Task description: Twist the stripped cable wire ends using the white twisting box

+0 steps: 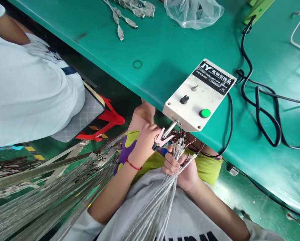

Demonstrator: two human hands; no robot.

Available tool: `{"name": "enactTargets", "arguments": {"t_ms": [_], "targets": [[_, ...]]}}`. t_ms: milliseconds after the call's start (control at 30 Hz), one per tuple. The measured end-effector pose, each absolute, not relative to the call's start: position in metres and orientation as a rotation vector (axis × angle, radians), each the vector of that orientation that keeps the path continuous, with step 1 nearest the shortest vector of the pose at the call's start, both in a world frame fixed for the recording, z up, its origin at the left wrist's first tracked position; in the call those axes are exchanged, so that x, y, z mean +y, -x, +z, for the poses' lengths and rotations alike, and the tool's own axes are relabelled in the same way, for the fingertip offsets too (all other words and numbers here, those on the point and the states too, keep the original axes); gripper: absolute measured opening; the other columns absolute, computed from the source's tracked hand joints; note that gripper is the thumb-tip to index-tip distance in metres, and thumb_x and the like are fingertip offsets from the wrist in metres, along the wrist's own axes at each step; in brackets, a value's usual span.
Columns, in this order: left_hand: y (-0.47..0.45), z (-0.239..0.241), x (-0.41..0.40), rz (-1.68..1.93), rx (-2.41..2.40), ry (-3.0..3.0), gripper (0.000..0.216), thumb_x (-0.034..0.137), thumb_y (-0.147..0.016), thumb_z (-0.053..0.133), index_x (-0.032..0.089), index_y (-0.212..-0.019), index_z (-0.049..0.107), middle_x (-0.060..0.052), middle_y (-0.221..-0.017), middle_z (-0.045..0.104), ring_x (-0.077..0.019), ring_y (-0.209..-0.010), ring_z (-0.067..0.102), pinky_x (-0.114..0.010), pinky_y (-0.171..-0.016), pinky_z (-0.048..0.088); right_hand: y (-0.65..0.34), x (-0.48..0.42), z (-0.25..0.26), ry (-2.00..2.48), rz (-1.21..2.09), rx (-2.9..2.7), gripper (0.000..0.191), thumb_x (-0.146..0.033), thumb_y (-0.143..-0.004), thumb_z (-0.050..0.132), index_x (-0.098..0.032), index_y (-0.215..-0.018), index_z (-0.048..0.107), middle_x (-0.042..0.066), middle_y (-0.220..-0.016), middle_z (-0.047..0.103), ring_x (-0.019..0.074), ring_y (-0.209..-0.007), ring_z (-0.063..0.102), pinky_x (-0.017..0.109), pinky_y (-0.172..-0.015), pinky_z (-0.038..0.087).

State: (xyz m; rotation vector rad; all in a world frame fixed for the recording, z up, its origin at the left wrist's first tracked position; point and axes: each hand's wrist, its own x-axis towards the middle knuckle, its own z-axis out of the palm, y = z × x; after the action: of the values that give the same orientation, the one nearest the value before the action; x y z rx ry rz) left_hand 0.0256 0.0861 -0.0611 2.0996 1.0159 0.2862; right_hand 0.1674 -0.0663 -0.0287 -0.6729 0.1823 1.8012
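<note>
My right hand (173,164) is closed around a bundle of clear-jacketed, silvery cables (162,197). Their stripped ends, with thin dark and red wires, fan out above the fingers, and the lengths trail down over my lap. My left hand (145,142), with a red cord at the wrist, has curled fingers beside a small clip (161,140) with pink handles and black jaws. What those fingers grip is hidden. The clip sits at the end of the metal shaft (170,130) of a white electric wire-twisting machine (190,97), which has a green button, a black knob and a toggle switch.
The machine lies at the edge of a green table (109,60). Black power cords (257,110) loop to the right. USB cables (137,8) and a clear plastic bag (193,13) lie farther back. More cables (64,190) hang at left, near another person (34,90) and a red stool (109,117).
</note>
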Motion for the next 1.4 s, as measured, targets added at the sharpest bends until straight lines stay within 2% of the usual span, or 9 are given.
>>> {"name": "enactTargets", "arguments": {"t_ms": [67,200,400,533,667,867,933,1133,1400], "targets": [[-0.021,-0.054,0.064,0.326,0.972,-1.96,0.027,0.029,-0.118,0.065,0.026,-0.097,0.08,-0.007,-0.095,0.082,-0.0315,-0.097,0.077,-0.049,-0.105,0.065,-0.166,-0.065,-0.032,0.698,1.821,0.159,0.024,-0.021,-0.072,0.073,-0.027,-0.094,0.066,-0.011,-0.059,0.038,0.0144,-0.05,0.022,0.031,-0.059,0.041],[-0.02,-0.042,0.04,0.459,0.981,-1.632,0.025,0.039,-0.117,0.069,0.026,-0.097,0.077,-0.006,-0.096,0.084,-0.0282,-0.096,0.08,-0.04,-0.09,0.066,-0.163,-0.063,-0.04,0.758,1.892,0.094,0.015,-0.026,-0.073,0.077,-0.026,-0.082,0.065,-0.007,-0.057,0.047,0.0172,-0.049,0.04,0.036,-0.063,0.05],[-0.015,-0.032,0.034,0.419,1.052,-1.133,0.042,0.058,-0.114,0.072,0.028,-0.089,0.059,0.002,-0.073,0.063,-0.0183,-0.06,0.058,-0.032,-0.057,0.048,-0.162,-0.061,-0.043,0.867,1.882,0.002,0.025,-0.039,-0.075,0.082,-0.028,-0.097,0.082,0.006,-0.081,0.081,0.0343,-0.084,0.078,0.051,-0.081,0.069],[-0.006,-0.027,0.036,0.619,1.224,-1.221,0.045,0.061,-0.114,0.071,0.027,-0.088,0.061,0.0,-0.082,0.064,-0.0213,-0.078,0.062,-0.033,-0.075,0.055,-0.163,-0.067,-0.045,0.919,1.811,-0.031,0.04,-0.036,-0.072,0.084,-0.028,-0.111,0.085,0.008,-0.099,0.088,0.0379,-0.103,0.084,0.057,-0.099,0.071],[-0.001,-0.027,0.037,0.564,1.21,-1.208,0.038,0.057,-0.114,0.072,0.027,-0.092,0.065,-0.002,-0.087,0.067,-0.0254,-0.089,0.067,-0.035,-0.084,0.058,-0.162,-0.075,-0.049,0.967,1.757,-0.044,0.042,-0.035,-0.073,0.083,-0.027,-0.115,0.084,0.007,-0.105,0.09,0.0357,-0.101,0.084,0.057,-0.103,0.07],[-0.005,-0.029,0.026,0.466,1.149,-1.261,0.032,0.046,-0.117,0.067,0.027,-0.143,0.069,-0.013,-0.133,0.081,-0.0301,-0.117,0.077,-0.042,-0.104,0.062,-0.156,-0.077,-0.052,1.047,1.713,-0.016,0.043,-0.041,-0.083,0.101,-0.027,-0.12,0.085,0.006,-0.104,0.092,0.0352,-0.1,0.087,0.055,-0.101,0.072],[-0.002,-0.027,0.027,0.459,1.153,-1.306,0.032,0.043,-0.116,0.067,0.027,-0.144,0.069,-0.012,-0.139,0.08,-0.029,-0.118,0.077,-0.042,-0.104,0.062,-0.156,-0.076,-0.053,1.077,1.672,-0.005,0.044,-0.042,-0.084,0.105,-0.027,-0.121,0.085,0.006,-0.109,0.093,0.0345,-0.102,0.088,0.054,-0.102,0.073],[0.013,-0.008,0.05,0.222,0.95,-1.483,0.023,0.045,-0.112,0.072,0.026,-0.099,0.071,-0.003,-0.095,0.08,-0.0262,-0.091,0.076,-0.037,-0.084,0.058,-0.162,-0.069,-0.055,1.127,1.57,0.004,0.045,-0.044,-0.083,0.11,-0.025,-0.116,0.086,0.007,-0.111,0.093,0.0331,-0.104,0.087,0.052,-0.107,0.072],[0.016,-0.008,0.054,0.107,0.893,-1.498,0.03,0.042,-0.105,0.072,0.025,-0.084,0.062,0.001,-0.075,0.07,-0.02,-0.072,0.067,-0.032,-0.068,0.047,-0.157,-0.065,-0.053,1.214,1.534,0.091,0.056,-0.044,-0.07,0.117,-0.023,-0.112,0.086,0.006,-0.111,0.092,0.0274,-0.099,0.084,0.041,-0.097,0.07]]}}
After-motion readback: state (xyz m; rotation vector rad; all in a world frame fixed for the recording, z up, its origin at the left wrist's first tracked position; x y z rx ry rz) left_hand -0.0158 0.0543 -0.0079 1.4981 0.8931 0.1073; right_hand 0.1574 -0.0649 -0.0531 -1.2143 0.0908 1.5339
